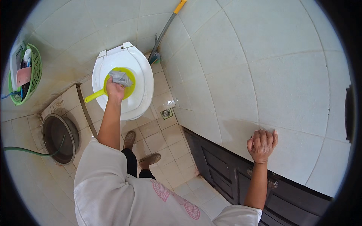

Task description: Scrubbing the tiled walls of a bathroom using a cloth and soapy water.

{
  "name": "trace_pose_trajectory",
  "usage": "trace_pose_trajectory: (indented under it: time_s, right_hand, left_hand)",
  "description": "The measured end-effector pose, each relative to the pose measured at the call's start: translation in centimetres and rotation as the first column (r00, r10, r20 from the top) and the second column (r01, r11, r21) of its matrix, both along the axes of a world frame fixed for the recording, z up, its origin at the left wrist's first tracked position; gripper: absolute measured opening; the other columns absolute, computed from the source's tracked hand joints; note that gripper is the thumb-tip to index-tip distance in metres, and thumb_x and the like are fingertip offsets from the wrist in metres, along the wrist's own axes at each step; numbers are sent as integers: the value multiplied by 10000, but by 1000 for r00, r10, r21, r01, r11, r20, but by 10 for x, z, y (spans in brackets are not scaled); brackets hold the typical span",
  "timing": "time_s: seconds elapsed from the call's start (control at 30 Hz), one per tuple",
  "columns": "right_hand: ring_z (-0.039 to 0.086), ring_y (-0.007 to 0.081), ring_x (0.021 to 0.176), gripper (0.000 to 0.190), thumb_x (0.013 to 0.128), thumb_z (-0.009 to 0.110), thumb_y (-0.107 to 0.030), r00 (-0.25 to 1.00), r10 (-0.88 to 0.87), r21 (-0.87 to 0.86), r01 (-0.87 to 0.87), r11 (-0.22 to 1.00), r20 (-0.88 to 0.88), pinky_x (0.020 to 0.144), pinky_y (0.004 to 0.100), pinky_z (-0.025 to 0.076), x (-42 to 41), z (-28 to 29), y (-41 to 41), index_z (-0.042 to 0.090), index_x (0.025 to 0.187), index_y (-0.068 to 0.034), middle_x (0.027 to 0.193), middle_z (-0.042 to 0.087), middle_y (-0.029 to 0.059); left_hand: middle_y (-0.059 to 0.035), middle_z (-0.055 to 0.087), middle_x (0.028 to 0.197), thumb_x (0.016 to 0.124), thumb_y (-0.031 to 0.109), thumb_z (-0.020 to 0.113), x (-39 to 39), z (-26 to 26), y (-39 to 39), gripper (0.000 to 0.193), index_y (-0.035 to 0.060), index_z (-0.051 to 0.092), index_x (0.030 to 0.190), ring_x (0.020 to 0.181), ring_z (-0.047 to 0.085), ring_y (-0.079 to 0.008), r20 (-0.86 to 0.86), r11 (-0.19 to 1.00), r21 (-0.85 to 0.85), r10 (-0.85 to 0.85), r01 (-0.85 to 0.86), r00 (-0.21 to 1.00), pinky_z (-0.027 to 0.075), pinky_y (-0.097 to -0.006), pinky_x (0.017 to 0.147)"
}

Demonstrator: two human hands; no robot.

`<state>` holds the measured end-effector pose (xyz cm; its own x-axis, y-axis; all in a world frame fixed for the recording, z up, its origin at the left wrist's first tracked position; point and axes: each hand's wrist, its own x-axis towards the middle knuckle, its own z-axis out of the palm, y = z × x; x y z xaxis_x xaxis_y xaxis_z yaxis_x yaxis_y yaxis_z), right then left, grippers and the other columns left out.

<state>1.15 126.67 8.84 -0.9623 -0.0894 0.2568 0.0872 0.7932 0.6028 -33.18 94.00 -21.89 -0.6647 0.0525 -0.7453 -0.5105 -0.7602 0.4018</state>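
Note:
My left hand [115, 89] grips a crumpled grey cloth [121, 78], possibly thin plastic, within a lime-green water dipper [130, 91]. The dipper rests on the closed lid of a white toilet [144, 93], its handle pointing left. Over on the right, my right hand [261, 144] is at the pale tiled wall [232, 84], back towards me and fingers curled. Its palm is hidden, so whether it holds anything cannot be told. Around that hand the tiles look wet.
A dark round tub [58, 138] with a green hose [31, 152] stands left. A green basket [35, 73] of toiletries hangs on the left wall. Behind the toilet leans a yellow-topped handle [167, 26]. A floor drain [166, 113] and dark panelled door [217, 166] lie right.

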Motion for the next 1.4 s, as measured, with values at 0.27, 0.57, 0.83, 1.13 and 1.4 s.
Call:
trace_pose_trajectory:
  time_s: [0.27,0.57,0.83,1.13,1.4]
  right_hand:
    - [516,199,824,171,678,541,-152,999,16,10,-15,1000,-32,991,440,304,-3,0,-1,555,835,-85,813,570,35]
    - [520,207,847,184,666,544,-130,996,29,-33,-32,999,-87,987,444,303,1,-4,4,558,844,-83,838,575,42]
    - [508,216,818,175,680,550,-152,995,49,8,-48,999,-88,979,458,317,3,-11,10,569,846,-99,820,550,46]
    - [515,226,818,168,680,548,-134,987,63,-5,-64,998,-145,973,466,324,3,-14,6,585,836,-82,832,554,61]
    - [493,266,1052,286,721,532,-77,939,29,-10,-34,999,-343,980,483,311,22,-48,1,601,999,-76,1073,583,97]
  left_hand:
    - [-46,523,1059,923,241,398,58,145,178,308,23,488,1121,977,479,-147,-778,864,-497,-483,77,401,359,-289,886]
    - [-181,398,1235,905,372,401,37,252,339,452,96,400,1263,1200,306,-383,-873,837,-349,-453,-421,-178,114,-614,977]
    - [-168,132,1451,871,509,333,-72,122,358,629,164,228,1386,1329,106,-383,-612,772,-635,-510,9,604,126,-566,1023]
    - [-291,123,1399,882,401,415,125,64,334,632,34,202,1350,1312,70,-445,-666,694,-720,-683,-20,301,117,-560,1024]
    - [-242,150,1413,786,514,539,57,141,347,742,113,269,1348,1309,123,-414,-824,734,-296,-520,-612,-225,115,-557,1025]
